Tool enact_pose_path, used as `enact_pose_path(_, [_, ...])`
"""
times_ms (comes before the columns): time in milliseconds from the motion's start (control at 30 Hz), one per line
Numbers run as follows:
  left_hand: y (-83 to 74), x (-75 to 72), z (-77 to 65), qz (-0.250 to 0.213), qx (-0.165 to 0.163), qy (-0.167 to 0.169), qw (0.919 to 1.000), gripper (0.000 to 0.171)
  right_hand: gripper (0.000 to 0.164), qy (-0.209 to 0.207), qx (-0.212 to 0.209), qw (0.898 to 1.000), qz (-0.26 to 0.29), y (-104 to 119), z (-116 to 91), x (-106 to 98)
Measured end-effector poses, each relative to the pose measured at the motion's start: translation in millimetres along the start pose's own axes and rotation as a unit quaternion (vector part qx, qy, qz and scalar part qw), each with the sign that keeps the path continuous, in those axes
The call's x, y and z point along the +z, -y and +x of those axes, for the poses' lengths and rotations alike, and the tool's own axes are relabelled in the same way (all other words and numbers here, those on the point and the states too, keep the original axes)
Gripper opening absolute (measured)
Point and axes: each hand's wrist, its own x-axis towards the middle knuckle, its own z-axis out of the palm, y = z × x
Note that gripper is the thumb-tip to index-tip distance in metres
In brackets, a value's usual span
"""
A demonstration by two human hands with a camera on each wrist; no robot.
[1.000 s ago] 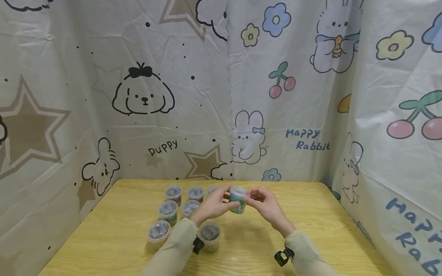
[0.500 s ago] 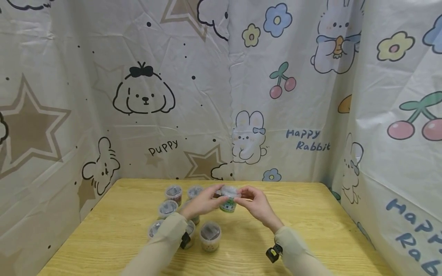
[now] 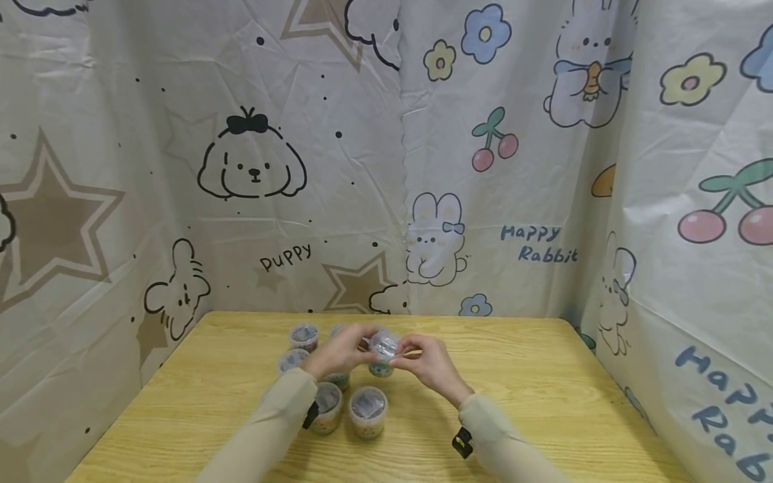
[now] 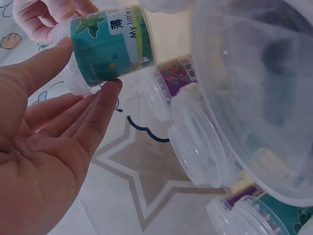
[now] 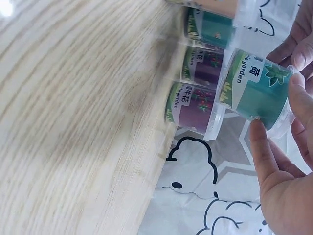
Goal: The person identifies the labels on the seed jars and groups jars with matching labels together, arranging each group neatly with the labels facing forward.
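Note:
Both hands meet on a clear plastic planting cup (image 3: 382, 367) with a teal and green label, a leaf picture and the words "My little garden". My left hand (image 3: 343, 350) grips its left side near the lidded end, thumb on the rim and fingers beneath in the left wrist view. My right hand (image 3: 430, 362) pinches the right side of the lid edge. The cup is held above the table, its lid tilted towards me. In the right wrist view the leaf label of the same cup (image 5: 257, 88) faces the camera.
Similar lidded cups stand to the left and in front: a front cup (image 3: 368, 412), another beside it (image 3: 327, 409), and back-left ones (image 3: 304, 335). Two purple-labelled cups (image 5: 195, 105) show in the right wrist view. A patterned curtain (image 3: 356, 168) surrounds the wooden table (image 3: 513, 382).
Both hands have carried the cup leftwards, towards the standing cups. Its lid now tips more towards me, showing more of its top.

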Motion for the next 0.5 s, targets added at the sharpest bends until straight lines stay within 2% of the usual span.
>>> enact_pose_path(200, [6.5,-0.9,-2.8,0.033,-0.019,0.001,0.9993,0.057,0.016,0.013,-0.014,0.999,-0.035,-1.1,4.2,9.0])
enact_pose_path(300, [9.3,-1.3,-2.1,0.053,-0.02,0.004,0.9984,0.044,0.016,0.021,-0.017,0.998,-0.052,-2.7,5.4,13.0])
enact_pose_path(400, [11.9,-1.2,-0.9,0.102,-0.008,0.008,0.9947,0.024,0.016,0.03,-0.017,0.997,-0.07,-5.0,6.2,16.5])
enact_pose_path(500, [14.5,0.2,0.3,0.154,0.006,0.013,0.9879,0.022,0.016,0.036,-0.018,0.996,-0.077,-7.3,7.3,19.6])
